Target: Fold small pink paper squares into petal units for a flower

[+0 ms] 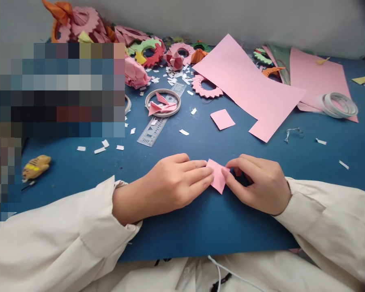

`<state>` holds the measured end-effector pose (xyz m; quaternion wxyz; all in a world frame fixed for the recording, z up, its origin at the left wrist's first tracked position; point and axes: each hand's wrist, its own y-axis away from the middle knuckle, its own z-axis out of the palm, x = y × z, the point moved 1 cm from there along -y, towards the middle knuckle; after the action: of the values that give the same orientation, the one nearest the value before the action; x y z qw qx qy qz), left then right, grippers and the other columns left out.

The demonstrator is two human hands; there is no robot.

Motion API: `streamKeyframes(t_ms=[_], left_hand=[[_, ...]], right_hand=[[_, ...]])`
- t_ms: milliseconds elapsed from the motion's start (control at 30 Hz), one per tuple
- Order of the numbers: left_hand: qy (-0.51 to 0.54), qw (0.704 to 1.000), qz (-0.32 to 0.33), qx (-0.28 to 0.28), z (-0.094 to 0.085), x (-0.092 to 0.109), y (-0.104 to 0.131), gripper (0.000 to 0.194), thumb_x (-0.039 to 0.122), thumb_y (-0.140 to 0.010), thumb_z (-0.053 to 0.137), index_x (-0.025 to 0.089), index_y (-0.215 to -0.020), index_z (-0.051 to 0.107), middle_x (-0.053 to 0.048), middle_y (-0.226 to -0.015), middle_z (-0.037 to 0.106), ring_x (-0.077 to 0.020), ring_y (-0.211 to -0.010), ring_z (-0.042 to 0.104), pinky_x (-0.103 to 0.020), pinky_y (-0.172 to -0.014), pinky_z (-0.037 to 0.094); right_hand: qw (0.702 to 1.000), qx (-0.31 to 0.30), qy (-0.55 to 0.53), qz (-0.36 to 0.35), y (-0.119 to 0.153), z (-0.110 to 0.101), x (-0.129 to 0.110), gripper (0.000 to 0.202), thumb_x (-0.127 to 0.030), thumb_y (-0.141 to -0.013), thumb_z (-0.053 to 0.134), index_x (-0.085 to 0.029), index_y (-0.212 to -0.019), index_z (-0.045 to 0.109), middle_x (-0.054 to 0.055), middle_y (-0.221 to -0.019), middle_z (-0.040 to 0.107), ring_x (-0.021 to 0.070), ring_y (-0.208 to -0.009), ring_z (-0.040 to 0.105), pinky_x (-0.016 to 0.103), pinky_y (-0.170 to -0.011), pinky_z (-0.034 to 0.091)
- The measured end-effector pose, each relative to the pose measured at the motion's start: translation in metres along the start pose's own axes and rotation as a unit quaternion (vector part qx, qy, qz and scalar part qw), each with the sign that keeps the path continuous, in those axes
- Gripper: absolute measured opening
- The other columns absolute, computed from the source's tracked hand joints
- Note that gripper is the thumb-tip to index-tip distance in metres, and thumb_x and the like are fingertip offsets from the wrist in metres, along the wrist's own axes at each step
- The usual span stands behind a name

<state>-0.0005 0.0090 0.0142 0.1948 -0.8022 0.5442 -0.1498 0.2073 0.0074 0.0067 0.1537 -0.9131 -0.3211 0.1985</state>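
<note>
A small pink paper piece [217,175] lies on the blue table between my two hands. My left hand [176,180] rests flat with its fingers stretched out, their tips on the paper's left edge. At the paper's right corner, my right hand [257,182] pinches it between thumb and index finger. A pink paper square [223,119] lies by itself a little farther back. Folded pink pieces [162,106] sit inside a tape roll [178,108], which rests on a clear ruler [152,132].
Large pink sheets [246,85] and a clear tape roll [340,106] lie at the back right. Folded paper rings [207,87] and white scraps [184,132] are spread across the back. A yellow object [36,167] sits at the left. Pixelation hides the upper left.
</note>
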Motion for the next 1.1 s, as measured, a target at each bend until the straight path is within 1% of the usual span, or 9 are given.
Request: streamKeyframes(t_ms=[167,333,467,600,667,733,867,1000,1100], left_hand=[[0.013,1.000,0.004,0.004,0.001,-0.004,0.000,0.024,0.008,-0.093,0.039,0.012,-0.094,0.063,-0.008,-0.104,0.071,-0.0187,-0.104,0.064,-0.029,-0.068,0.051],[-0.016,0.999,-0.019,-0.038,0.005,-0.003,0.002,0.027,0.006,-0.090,0.040,0.011,-0.104,0.062,-0.007,-0.107,0.069,-0.0209,-0.107,0.062,-0.032,-0.069,0.051],[-0.006,0.999,-0.034,-0.038,0.006,0.002,0.002,0.024,0.012,-0.087,0.047,0.009,-0.104,0.064,-0.011,-0.109,0.068,-0.0250,-0.105,0.062,-0.035,-0.071,0.051],[-0.002,0.998,-0.045,-0.035,0.007,0.005,0.002,0.025,0.012,-0.086,0.047,0.007,-0.103,0.064,-0.013,-0.111,0.067,-0.0266,-0.104,0.062,-0.036,-0.072,0.052],[-0.011,0.998,-0.048,-0.036,0.007,0.006,0.003,0.025,0.012,-0.085,0.048,0.006,-0.104,0.064,-0.014,-0.113,0.066,-0.0271,-0.105,0.062,-0.037,-0.072,0.053],[-0.020,0.998,-0.044,-0.039,0.008,0.006,0.003,0.026,0.011,-0.085,0.048,0.005,-0.105,0.063,-0.015,-0.115,0.065,-0.0276,-0.106,0.061,-0.037,-0.072,0.053],[-0.023,0.998,-0.041,-0.045,0.009,0.007,0.002,0.026,0.012,-0.086,0.047,0.004,-0.105,0.063,-0.015,-0.114,0.065,-0.0271,-0.106,0.061,-0.037,-0.072,0.054],[-0.026,0.998,-0.044,-0.041,0.008,0.006,0.001,0.024,0.013,-0.086,0.049,0.005,-0.104,0.064,-0.014,-0.112,0.066,-0.0273,-0.104,0.061,-0.037,-0.072,0.054],[-0.042,0.998,-0.014,-0.046,0.006,0.006,0.001,0.023,0.013,-0.090,0.046,0.007,-0.102,0.064,-0.014,-0.110,0.067,-0.0248,-0.101,0.063,-0.034,-0.070,0.054]], right_hand=[[0.999,-0.018,-0.044,0.000,0.001,-0.002,-0.001,0.009,-0.015,-0.081,0.054,-0.016,-0.074,0.060,-0.003,-0.057,0.053,0.0071,-0.048,0.043,0.021,-0.050,0.035],[1.000,-0.007,-0.020,-0.001,0.004,-0.004,-0.001,0.008,-0.019,-0.083,0.055,-0.017,-0.078,0.060,-0.003,-0.057,0.054,0.0076,-0.049,0.045,0.022,-0.050,0.034],[1.000,-0.020,0.006,0.007,0.004,-0.004,-0.001,0.013,-0.024,-0.082,0.056,-0.016,-0.072,0.056,-0.001,-0.058,0.052,0.0084,-0.049,0.044,0.024,-0.048,0.033],[0.999,-0.046,-0.003,0.001,0.001,-0.003,-0.003,0.013,-0.021,-0.083,0.051,-0.016,-0.072,0.055,0.002,-0.066,0.056,0.0109,-0.056,0.050,0.025,-0.053,0.037],[0.999,-0.023,0.025,-0.026,0.000,-0.002,-0.003,0.011,-0.018,-0.083,0.051,-0.016,-0.073,0.055,0.003,-0.070,0.059,0.0119,-0.059,0.052,0.026,-0.054,0.038],[0.993,0.003,0.076,-0.092,-0.001,-0.002,-0.004,0.010,-0.016,-0.082,0.054,-0.016,-0.072,0.056,0.005,-0.071,0.061,0.0126,-0.059,0.052,0.028,-0.054,0.038],[0.962,0.027,0.164,-0.215,0.002,-0.005,-0.004,0.003,-0.015,-0.080,0.060,-0.015,-0.077,0.060,0.006,-0.077,0.067,0.0143,-0.060,0.053,0.031,-0.053,0.040],[0.949,0.034,0.166,-0.266,0.006,-0.009,-0.002,0.012,-0.016,-0.079,0.064,-0.010,-0.090,0.064,0.011,-0.089,0.070,0.0198,-0.073,0.062,0.033,-0.057,0.047],[0.946,0.022,0.151,-0.285,0.005,-0.010,-0.002,0.015,-0.015,-0.082,0.061,-0.011,-0.095,0.064,0.011,-0.096,0.070,0.0212,-0.083,0.065,0.034,-0.062,0.051]])
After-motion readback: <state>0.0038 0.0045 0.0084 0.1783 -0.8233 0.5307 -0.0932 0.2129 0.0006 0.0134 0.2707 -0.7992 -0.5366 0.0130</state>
